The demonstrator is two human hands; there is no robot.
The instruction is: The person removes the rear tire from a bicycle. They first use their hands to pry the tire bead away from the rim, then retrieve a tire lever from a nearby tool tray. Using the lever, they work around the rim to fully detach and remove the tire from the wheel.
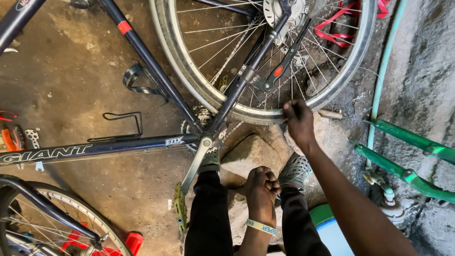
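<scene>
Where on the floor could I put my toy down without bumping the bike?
The bare concrete floor left of the dark blue frame tube, above the bottle cage, is free. Around the rear wheel, stone and right hand it is crowded.

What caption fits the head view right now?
Right hand touching the rim of an upturned bicycle's rear wheel; left hand fisted above the knees.

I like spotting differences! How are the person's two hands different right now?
The right hand reaches out and touches the rim of the bike wheel; the left hand is held back over the knees, touching nothing visible. The left hand is a closed fist, while the right hand's fingers grip the tyre. The left wrist wears a wristband; the right wrist is bare.
</scene>
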